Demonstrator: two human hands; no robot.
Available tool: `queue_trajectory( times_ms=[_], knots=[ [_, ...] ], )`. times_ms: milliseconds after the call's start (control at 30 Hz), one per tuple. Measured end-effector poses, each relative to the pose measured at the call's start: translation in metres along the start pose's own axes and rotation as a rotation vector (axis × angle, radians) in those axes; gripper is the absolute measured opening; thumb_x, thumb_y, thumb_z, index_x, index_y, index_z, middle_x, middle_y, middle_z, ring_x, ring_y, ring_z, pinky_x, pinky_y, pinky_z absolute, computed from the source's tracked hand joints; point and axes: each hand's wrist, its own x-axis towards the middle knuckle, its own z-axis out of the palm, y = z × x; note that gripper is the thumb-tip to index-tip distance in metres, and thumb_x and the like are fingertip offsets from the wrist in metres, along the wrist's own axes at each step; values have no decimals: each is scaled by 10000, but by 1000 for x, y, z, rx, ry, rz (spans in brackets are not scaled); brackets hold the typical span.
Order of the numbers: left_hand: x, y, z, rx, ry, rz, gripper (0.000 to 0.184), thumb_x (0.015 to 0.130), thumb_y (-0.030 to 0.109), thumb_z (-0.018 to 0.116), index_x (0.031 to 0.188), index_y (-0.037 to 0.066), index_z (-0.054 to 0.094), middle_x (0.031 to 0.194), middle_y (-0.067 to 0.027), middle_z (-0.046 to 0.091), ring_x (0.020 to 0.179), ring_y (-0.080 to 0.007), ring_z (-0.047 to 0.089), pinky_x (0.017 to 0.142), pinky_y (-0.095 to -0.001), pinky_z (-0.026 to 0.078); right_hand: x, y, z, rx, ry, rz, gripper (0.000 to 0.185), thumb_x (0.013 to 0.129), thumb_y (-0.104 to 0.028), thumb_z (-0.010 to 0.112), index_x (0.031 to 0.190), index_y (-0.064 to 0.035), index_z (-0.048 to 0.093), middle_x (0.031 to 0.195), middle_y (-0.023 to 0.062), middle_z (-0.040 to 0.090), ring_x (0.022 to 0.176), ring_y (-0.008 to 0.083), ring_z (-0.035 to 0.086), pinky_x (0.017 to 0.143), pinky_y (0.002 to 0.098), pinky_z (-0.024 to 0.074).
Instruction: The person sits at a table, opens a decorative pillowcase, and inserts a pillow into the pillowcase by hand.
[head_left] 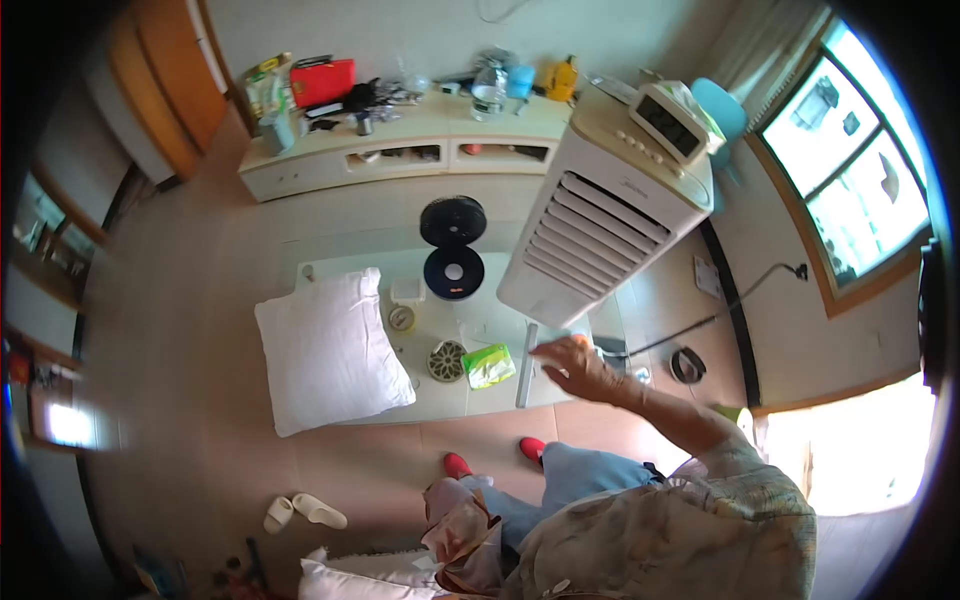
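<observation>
My right hand (575,368) reaches out over the right part of the glass table (450,405). Its fingers are apart, and I see nothing held in them. Just left of the fingertips is a long, narrow pale bar (527,368); whether they touch it I cannot tell. A green-and-white packet (489,367) lies further left, beside a round dark tray with a petal pattern (446,361). Behind the hand stands a tall white air cooler (590,235) with a digital clock (668,124) on top. My left hand does not show.
A white pillow (335,350) covers the table's left end. A black round fan (454,272) stands at its back. A low cabinet (330,170) along the wall carries a red bag (323,83), bottles and clutter. Pale slippers (318,511) lie on the floor, lower left.
</observation>
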Motion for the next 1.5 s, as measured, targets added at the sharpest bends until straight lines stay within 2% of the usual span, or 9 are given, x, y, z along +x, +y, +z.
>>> queue_trajectory(
  times_ms=[133, 233, 733, 867, 933, 1133, 1200, 1367, 1500],
  knots=[
    [6, 43, 13, 90, 69, -117, 428, 995, 415, 482, 1281, 100, 529, 1078, -125, 611, 635, -211, 578, 751, -400, 559, 12, 0, -22, 147, 115, 305, 210, 889, -100, 631, 1097, -81, 644, 978, 154, 702, 885, 333, 674, 749, 410, 556],
    [22, 60, 23, 151, 98, -181, 423, 995, 411, 484, 1279, 100, 531, 1071, -123, 612, 639, -213, 581, 756, -401, 561, -2, 17, -31, 82, 207, 480, 230, 896, -96, 611, 1124, -70, 627, 942, 160, 687, 924, 339, 654, 806, 422, 531],
    [75, 48, 75, 436, 264, -381, 402, 995, 388, 494, 1269, 98, 541, 1039, -115, 616, 659, -225, 592, 781, -409, 566, -49, 51, -173, -287, 661, 180, 349, 828, 71, 596, 1163, -28, 599, 1098, 138, 659, 1045, 323, 618, 878, 398, 523],
    [69, 38, 73, 460, 356, -414, 396, 995, 381, 497, 1267, 98, 543, 1031, -113, 617, 665, -228, 595, 787, -412, 567, -90, 78, -130, -58, 381, 345, 278, 850, 35, 590, 1119, -29, 624, 1035, 129, 681, 978, 293, 646, 821, 380, 529],
    [78, 45, 87, 292, 136, -542, 408, 990, 371, 517, 1309, 116, 534, 970, -94, 622, 670, -211, 577, 703, -397, 557, -124, 103, -81, 75, 273, 483, 224, 889, -83, 592, 1103, -80, 659, 996, 104, 702, 919, 281, 660, 807, 398, 527],
    [88, 52, 64, 210, 89, -730, 432, 983, 374, 537, 1352, 150, 514, 951, -87, 628, 634, -194, 552, 613, -361, 522, -246, 164, 71, 288, 100, 1112, 273, 891, -195, 567, 1097, -72, 697, 970, 131, 713, 801, 233, 683, 752, 348, 544],
    [88, 60, 55, 326, 209, -766, 426, 983, 387, 535, 1357, 183, 516, 949, -92, 622, 614, -178, 522, 556, -321, 473, -255, 148, 93, 733, 160, 1470, 332, 882, -241, 563, 1130, -55, 683, 990, 160, 709, 818, 266, 684, 767, 338, 545],
    [67, 75, 80, 366, 473, -672, 407, 994, 309, 513, 1349, 111, 514, 958, -120, 620, 774, -236, 637, 719, -360, 555, -282, 154, 176, 342, 179, 1399, 363, 873, -199, 536, 1166, -22, 655, 1015, 172, 704, 928, 358, 672, 883, 432, 526],
    [54, 93, 89, 353, 511, -696, 406, 994, 308, 511, 1348, 109, 515, 961, -121, 621, 779, -238, 639, 725, -363, 555, -279, 163, 207, 93, 45, 1597, 546, 848, -103, 501, 1385, -40, 431, 1262, 215, 560, 1127, 437, 565, 986, 475, 463]
  ],
)
